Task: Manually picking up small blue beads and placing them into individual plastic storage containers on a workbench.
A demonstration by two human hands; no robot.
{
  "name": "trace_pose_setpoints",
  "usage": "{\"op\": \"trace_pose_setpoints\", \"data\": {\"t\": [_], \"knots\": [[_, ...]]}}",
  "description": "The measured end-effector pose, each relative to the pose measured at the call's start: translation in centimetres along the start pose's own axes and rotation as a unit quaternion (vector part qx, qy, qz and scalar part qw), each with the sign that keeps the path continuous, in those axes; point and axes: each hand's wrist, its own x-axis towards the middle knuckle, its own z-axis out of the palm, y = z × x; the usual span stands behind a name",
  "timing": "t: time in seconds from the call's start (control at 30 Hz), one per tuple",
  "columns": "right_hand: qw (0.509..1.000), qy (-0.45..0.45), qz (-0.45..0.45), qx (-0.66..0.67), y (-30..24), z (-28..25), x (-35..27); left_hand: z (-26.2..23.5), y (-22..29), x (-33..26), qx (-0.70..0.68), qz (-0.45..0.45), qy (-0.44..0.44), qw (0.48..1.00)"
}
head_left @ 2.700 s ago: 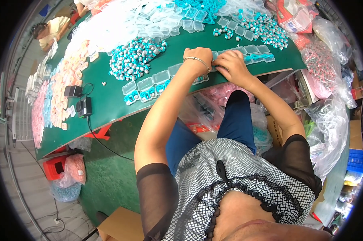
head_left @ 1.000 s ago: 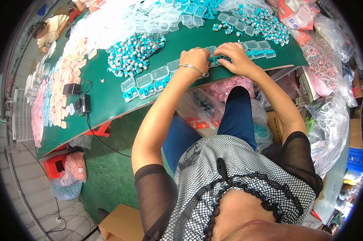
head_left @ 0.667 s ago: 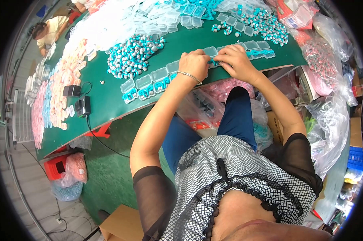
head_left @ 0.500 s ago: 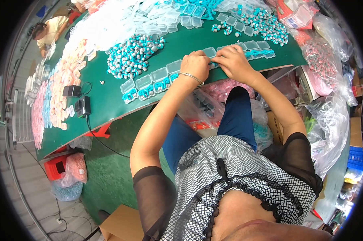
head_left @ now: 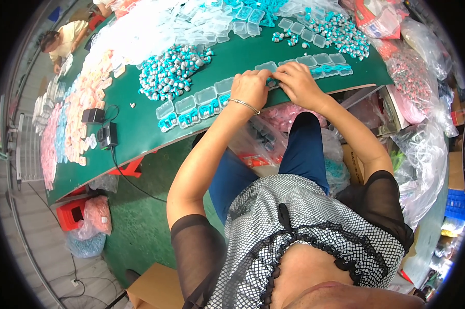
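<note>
A row of small clear plastic cases with raised lids [head_left: 205, 96] runs along the near table edge. Turquoise cord and grey-and-turquoise striped plugs [head_left: 188, 117] lie in the left cases, and turquoise cord [head_left: 330, 68] fills those at the right end. Over the middle of the row, my left hand [head_left: 250, 88] is closed with its fingers bent down. My right hand [head_left: 298, 85] meets it there, thumb and forefinger drawn together at a case. A bit of turquoise shows between the hands; the fingertips hide what they grip.
Behind the row lies a heap of striped plugs [head_left: 173, 72], with another heap [head_left: 338, 33] at the far right. Clear empty cases [head_left: 191, 23] pile up at the back. Black adapters [head_left: 107, 135] with a cable sit at left, near peach-coloured pieces [head_left: 88, 98]. A person [head_left: 65, 41] works at far left.
The fingers of my right hand have dropped slightly and come closer to my left hand. My left hand stays nearly in place over the same part of the row.
</note>
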Motion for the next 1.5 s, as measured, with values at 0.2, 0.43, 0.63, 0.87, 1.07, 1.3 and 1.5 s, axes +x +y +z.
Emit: {"op": "trace_pose_setpoints", "data": {"t": [0.2, 0.43, 0.63, 0.87, 1.07, 1.3, 1.5], "knots": [[0.998, 0.019, 0.048, 0.043, 0.7, -0.7, -0.5, -0.7, 0.3, -0.3, 0.003, 0.051, 0.012, 0.999], [0.998, 0.005, 0.044, 0.051, 1.0, -1.3, -1.0, 0.1, 0.0, -0.1, 0.047, 0.074, -0.005, 0.996], [0.998, 0.028, 0.034, 0.036, 1.1, -1.0, -1.2, 0.0, 0.1, -0.1, -0.003, 0.056, 0.001, 0.998], [0.994, 0.009, 0.100, 0.042, 1.4, -0.4, -0.9, 0.1, 0.1, 0.0, -0.021, 0.053, 0.015, 0.998], [0.991, -0.008, 0.125, 0.040, 1.6, -0.2, -0.4, 0.3, -0.3, 0.1, -0.033, 0.044, 0.007, 0.998], [0.996, 0.001, 0.081, -0.026, 1.3, -0.7, -0.1, 0.4, -0.2, 0.1, -0.023, 0.037, -0.006, 0.999], [0.998, 0.027, 0.047, -0.045, 0.5, -1.2, 0.3, -0.1, 0.1, 0.2, -0.025, 0.039, -0.014, 0.999]]}}
